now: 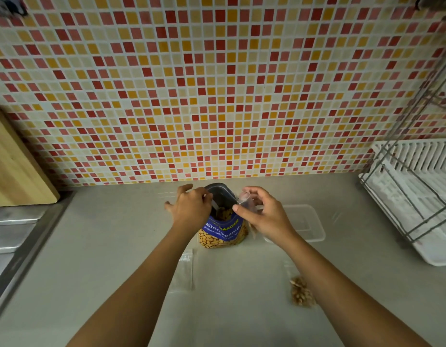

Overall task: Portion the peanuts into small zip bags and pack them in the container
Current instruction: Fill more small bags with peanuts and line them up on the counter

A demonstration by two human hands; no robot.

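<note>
A blue peanut bag stands open on the counter near the tiled wall, with peanuts visible inside its mouth. My left hand pinches a pale spoon handle that dips into the bag's opening. My right hand holds a small clear zip bag open beside the bag's right rim. A clear plastic container lies behind my right hand, partly hidden by it. An empty zip bag lies flat at the front left. A filled zip bag of peanuts rests at the front right, partly under my right forearm.
A wooden cutting board leans on the wall at the left, above a steel sink edge. A white dish rack with a wire frame fills the right side.
</note>
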